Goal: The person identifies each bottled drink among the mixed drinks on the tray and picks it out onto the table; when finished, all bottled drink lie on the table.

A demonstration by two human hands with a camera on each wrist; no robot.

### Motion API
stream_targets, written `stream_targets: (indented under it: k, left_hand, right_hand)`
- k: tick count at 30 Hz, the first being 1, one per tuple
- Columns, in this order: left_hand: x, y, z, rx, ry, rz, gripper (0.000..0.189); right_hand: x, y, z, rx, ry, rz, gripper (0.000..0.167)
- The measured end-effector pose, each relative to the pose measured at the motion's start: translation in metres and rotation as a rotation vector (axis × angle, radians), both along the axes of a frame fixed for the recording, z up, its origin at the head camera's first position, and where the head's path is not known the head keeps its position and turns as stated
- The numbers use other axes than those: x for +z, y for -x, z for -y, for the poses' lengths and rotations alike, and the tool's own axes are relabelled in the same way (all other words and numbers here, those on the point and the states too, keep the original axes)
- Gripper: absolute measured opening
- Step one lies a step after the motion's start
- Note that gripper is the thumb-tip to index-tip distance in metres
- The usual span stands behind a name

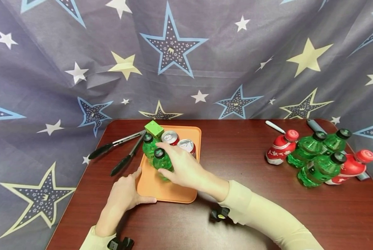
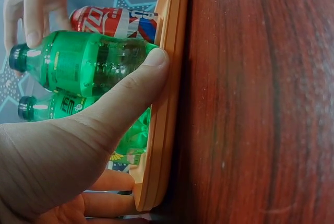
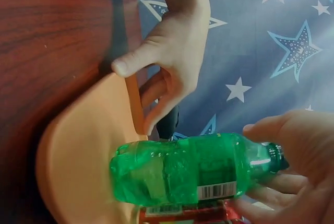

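Observation:
My left hand (image 1: 124, 194) holds the near left corner of an orange tray (image 1: 174, 194), thumb on the front rim and fingers along the left side. Over the tray, my right hand (image 1: 186, 166) grips a green soda bottle (image 3: 177, 169) around its neck and shoulder. This bottle stands upright, its base at the tray surface. Just behind it is another green bottle (image 1: 148, 147) with a black cap. Two red soda cans (image 1: 170, 137) stand farther back, partly hidden by the right hand. A green box (image 1: 154, 128) occupies the far left corner.
Black-handled tongs (image 1: 124, 159) lie spread left of the tray. At the table's right side stand several green bottles (image 1: 322, 170) and two red-capped bottles (image 1: 280, 149). A white stick-like object (image 1: 274, 127) and a grey rod (image 1: 315, 126) lie behind them. A star-patterned cloth (image 1: 223, 69) hangs behind the table.

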State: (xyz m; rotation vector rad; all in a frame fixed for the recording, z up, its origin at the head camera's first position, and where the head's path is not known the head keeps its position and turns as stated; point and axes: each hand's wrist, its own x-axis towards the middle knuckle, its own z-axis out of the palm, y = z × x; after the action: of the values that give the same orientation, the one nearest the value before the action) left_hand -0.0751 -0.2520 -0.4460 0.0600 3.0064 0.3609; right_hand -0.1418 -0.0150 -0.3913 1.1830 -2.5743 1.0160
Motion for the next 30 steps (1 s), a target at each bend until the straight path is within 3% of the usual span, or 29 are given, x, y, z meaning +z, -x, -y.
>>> stream_targets:
  k: [10, 22, 30]
  left_hand:
    - [-0.002, 0.000, 0.001, 0.010, -0.016, -0.007, 0.132]
    - [-0.002, 0.002, 0.000, -0.007, -0.012, -0.030, 0.132]
    - [-0.001, 0.001, 0.000, 0.006, -0.009, 0.003, 0.134]
  right_hand:
    - [-0.012, 0.001, 0.007, 0.042, 0.071, 0.056, 0.067]
    - [-0.023, 0.002, 0.006, 0.005, 0.081, 0.132, 0.063]
    - [-0.025, -0.003, 0.008, -0.030, 0.080, 0.164, 0.060]
